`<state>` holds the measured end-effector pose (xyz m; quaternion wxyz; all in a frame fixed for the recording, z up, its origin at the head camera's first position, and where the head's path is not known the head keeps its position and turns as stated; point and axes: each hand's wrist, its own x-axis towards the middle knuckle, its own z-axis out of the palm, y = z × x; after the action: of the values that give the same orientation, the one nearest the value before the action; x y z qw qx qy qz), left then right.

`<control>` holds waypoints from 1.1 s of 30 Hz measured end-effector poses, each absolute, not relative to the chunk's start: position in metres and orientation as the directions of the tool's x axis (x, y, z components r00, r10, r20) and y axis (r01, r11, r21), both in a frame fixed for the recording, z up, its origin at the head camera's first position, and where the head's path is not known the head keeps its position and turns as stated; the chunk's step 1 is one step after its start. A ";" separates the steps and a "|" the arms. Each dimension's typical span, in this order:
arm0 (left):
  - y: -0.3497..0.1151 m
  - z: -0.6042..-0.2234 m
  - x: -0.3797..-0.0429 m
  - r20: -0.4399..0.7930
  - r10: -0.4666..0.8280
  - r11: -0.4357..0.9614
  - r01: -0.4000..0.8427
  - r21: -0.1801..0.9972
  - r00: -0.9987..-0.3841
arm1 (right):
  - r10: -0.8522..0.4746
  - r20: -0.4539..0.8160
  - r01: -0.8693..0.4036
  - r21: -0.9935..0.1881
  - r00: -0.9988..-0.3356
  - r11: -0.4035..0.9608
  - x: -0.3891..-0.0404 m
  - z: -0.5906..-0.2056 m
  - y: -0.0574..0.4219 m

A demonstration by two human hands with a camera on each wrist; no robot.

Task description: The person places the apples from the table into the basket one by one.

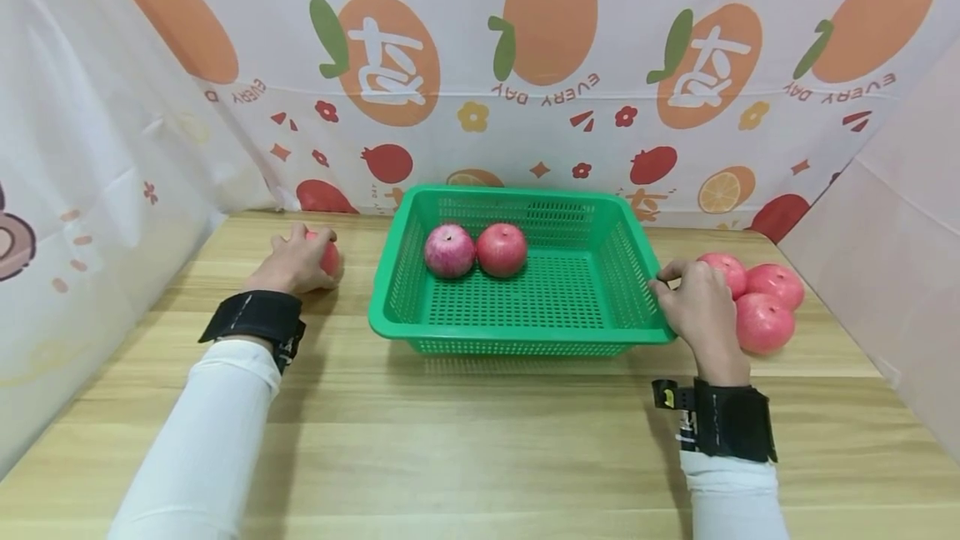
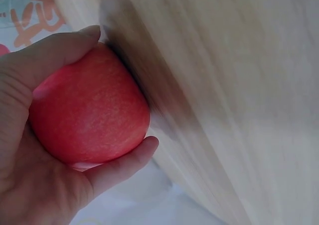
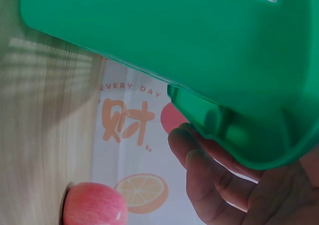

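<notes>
On the left of the table, my left hand (image 1: 295, 263) grips a red apple (image 1: 330, 257). The left wrist view shows thumb and fingers around this apple (image 2: 92, 108), close against the wood. My right hand (image 1: 697, 302) holds the right rim of a green plastic basket (image 1: 517, 335), its fingers (image 3: 199, 182) curled under the edge in the right wrist view. Inside the basket, toward its left end, two apples sit side by side: a streaked purplish one (image 1: 450, 251) and a redder one (image 1: 502, 250).
Right of my right hand, three apples cluster on the table (image 1: 480, 448): one at the back (image 1: 723, 272), one at the right (image 1: 777, 284) and one in front (image 1: 764, 323). A fruit-printed cloth (image 1: 465, 40) hangs behind, with pale cloth along both sides.
</notes>
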<state>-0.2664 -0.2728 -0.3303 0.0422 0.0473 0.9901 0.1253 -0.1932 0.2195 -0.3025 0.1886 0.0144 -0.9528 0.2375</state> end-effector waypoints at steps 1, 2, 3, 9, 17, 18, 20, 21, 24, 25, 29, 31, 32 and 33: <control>-0.272 -0.330 -0.267 -0.076 0.103 0.964 0.080 0.253 -0.992 | 0.062 0.366 -0.117 -0.448 -0.928 0.886 -0.193 -0.303 0.220; -0.272 -0.330 -0.267 -0.082 0.101 0.964 0.077 0.255 -0.992 | 0.062 0.367 -0.119 -0.449 -0.928 0.886 -0.193 -0.303 0.220; -0.272 -0.329 -0.267 -0.089 0.098 0.963 0.072 0.260 -0.991 | 0.061 0.369 -0.120 -0.449 -0.927 0.886 -0.193 -0.303 0.220; -0.272 -0.329 -0.268 -0.115 0.086 0.960 0.052 0.275 -0.990 | 0.058 0.369 -0.121 -0.443 -0.928 0.888 -0.195 -0.301 0.219; -0.273 -0.327 -0.267 -0.104 0.106 0.962 0.075 0.262 -0.989 | 0.055 0.368 -0.123 -0.443 -0.928 0.888 -0.195 -0.300 0.219; -0.273 -0.328 -0.268 -0.104 0.110 0.961 0.080 0.264 -0.988 | 0.056 0.367 -0.121 -0.443 -0.928 0.889 -0.195 -0.301 0.220; -0.272 -0.328 -0.269 -0.108 0.117 0.960 0.085 0.265 -0.987 | 0.061 0.368 -0.118 -0.443 -0.928 0.889 -0.194 -0.301 0.221; -0.272 -0.328 -0.269 -0.110 0.120 0.960 0.088 0.265 -0.987 | 0.062 0.367 -0.117 -0.446 -0.928 0.888 -0.194 -0.302 0.221; -0.273 -0.328 -0.269 -0.098 0.130 0.961 0.102 0.257 -0.987 | 0.059 0.361 -0.121 -0.455 -0.931 0.883 -0.193 -0.302 0.221; -0.273 -0.328 -0.269 -0.079 0.138 0.961 0.114 0.253 -0.987 | 0.059 0.361 -0.121 -0.456 -0.931 0.882 -0.193 -0.303 0.221; -0.270 -0.324 -0.272 0.043 0.153 0.962 0.159 0.224 -0.987 | 0.060 0.361 -0.119 -0.455 -0.931 0.882 -0.194 -0.303 0.221; -0.267 -0.318 -0.274 0.114 0.156 0.961 0.178 0.214 -0.981 | 0.061 0.364 -0.120 -0.453 -0.929 0.883 -0.194 -0.303 0.222; -0.266 -0.315 -0.275 0.142 0.158 0.959 0.186 0.212 -0.977 | 0.059 0.367 -0.123 -0.453 -0.928 0.883 -0.195 -0.302 0.222; -0.264 -0.311 -0.276 0.171 0.163 0.956 0.198 0.216 -0.972 | 0.058 0.369 -0.125 -0.453 -0.928 0.883 -0.195 -0.302 0.222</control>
<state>-0.2762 -0.2640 -0.3108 -0.0757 0.0917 0.9861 0.1165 -0.1954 0.2218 -0.3020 0.1893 0.0175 -0.9516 0.2417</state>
